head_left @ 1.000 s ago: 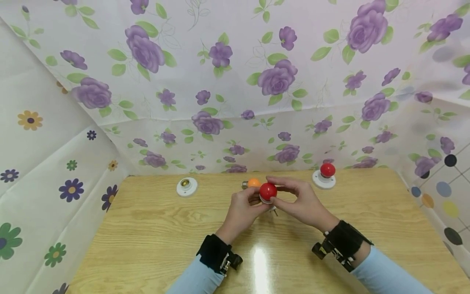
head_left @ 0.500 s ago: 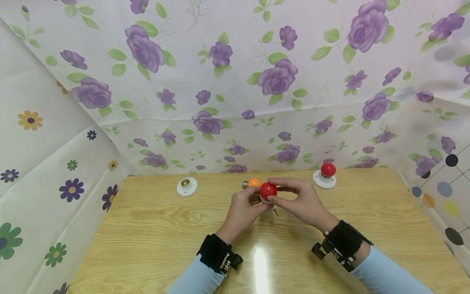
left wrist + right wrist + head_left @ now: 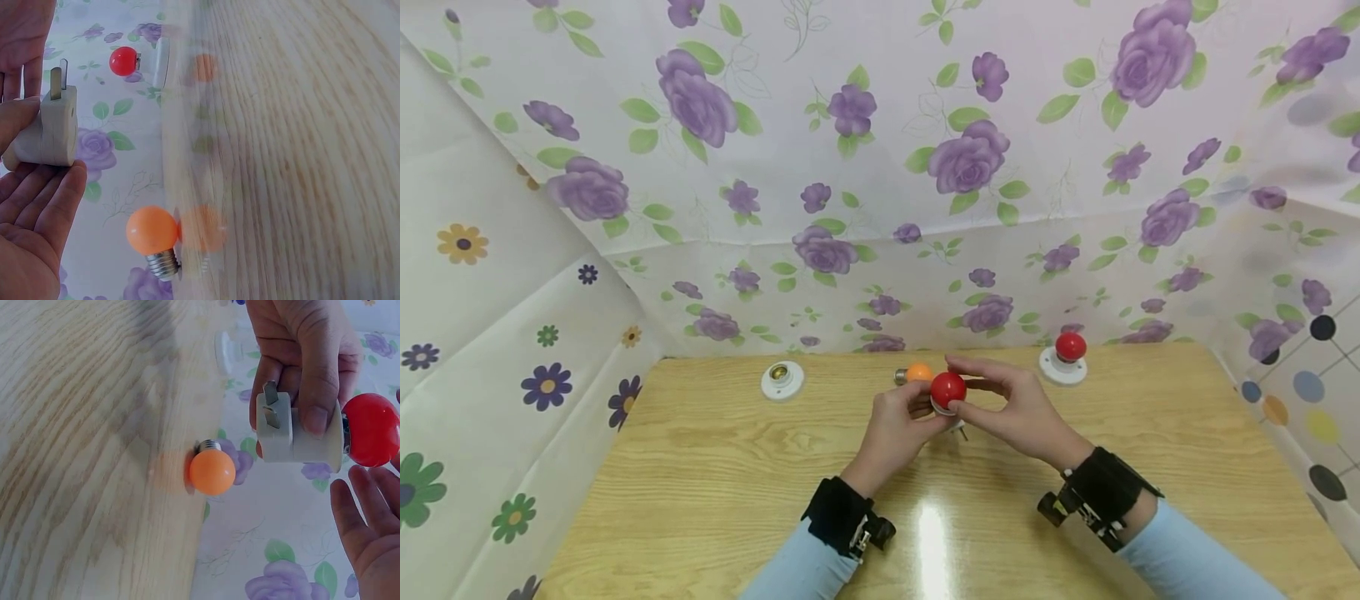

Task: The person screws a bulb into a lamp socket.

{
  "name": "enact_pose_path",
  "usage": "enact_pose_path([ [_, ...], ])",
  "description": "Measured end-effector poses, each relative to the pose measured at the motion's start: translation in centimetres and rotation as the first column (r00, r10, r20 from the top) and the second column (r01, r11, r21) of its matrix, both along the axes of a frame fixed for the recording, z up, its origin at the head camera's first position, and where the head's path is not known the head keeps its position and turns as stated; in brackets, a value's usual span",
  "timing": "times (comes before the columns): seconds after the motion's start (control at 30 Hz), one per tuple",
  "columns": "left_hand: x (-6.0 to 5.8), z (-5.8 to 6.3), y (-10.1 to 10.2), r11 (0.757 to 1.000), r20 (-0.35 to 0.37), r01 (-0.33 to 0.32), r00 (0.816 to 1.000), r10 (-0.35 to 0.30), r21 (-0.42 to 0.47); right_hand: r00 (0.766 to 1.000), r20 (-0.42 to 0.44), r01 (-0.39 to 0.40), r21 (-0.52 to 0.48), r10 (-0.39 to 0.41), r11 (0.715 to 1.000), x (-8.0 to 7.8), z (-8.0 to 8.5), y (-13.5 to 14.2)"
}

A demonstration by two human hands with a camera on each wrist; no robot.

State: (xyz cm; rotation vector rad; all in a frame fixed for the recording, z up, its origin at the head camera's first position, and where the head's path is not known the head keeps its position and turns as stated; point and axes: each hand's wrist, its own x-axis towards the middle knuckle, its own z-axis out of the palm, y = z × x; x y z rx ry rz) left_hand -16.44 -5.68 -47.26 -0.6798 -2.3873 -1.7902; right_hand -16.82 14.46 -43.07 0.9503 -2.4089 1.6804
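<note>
Plainly, left hand (image 3: 897, 423) grips white pronged socket (image 3: 303, 445), right hand (image 3: 1024, 415) holds glossy red bulb (image 3: 373, 431).

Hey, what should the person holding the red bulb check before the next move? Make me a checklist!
1. Left hand holding the white plug socket: ok.
2. Right hand gripping the red bulb: ok.
3. Metal prongs not plugged into anything: ok, they stick out bare.
4. Red bulb screwed in all the way: cannot tell; a little metal shows at the socket's rim.
5. Orange bulb away from both hands: ok, it lies apart on the table.
</note>
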Motion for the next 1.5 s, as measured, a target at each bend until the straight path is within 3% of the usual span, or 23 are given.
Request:
enact_pose_path([
  [0.13,-0.1,0.1,0.1,1.0,-0.011,0.014,1.0,-0.013,0.016,1.0,0.014,-0.028,0.008,0.028,1.0,0.0,0.1,0.0],
  [0.3,-0.1,0.1,0.2,0.999,-0.014,0.022,1.0,-0.021,0.023,0.999,0.047,-0.004,0.025,0.003,1.0,0.2,0.4,-0.1],
  [0.53,0.0,0.2,0.2,1.0,-0.011,0.018,1.0,-0.018,0.008,0.996,0.084,0.029,0.009,-0.03,1.0,1.6,2.6,-0.6],
  [0.9,0.1,0.4,0.2,1.0,0.013,0.004,1.0,-0.004,-0.011,0.996,0.057,0.066,-0.02,-0.065,0.998,1.9,3.1,-0.8],
  [1.23,0.0,0.3,0.3,1.0,0.008,0.008,1.0,-0.008,0.004,0.999,0.043,-0.03,-0.025,0.031,0.999,0.1,0.4,0.0],
  [1.5,0.0,0.3,0.3,1.0,0.004,0.007,1.0,-0.007,-0.001,0.998,0.047,-0.032,-0.046,0.034,0.998,0.0,0.1,0.1],
])
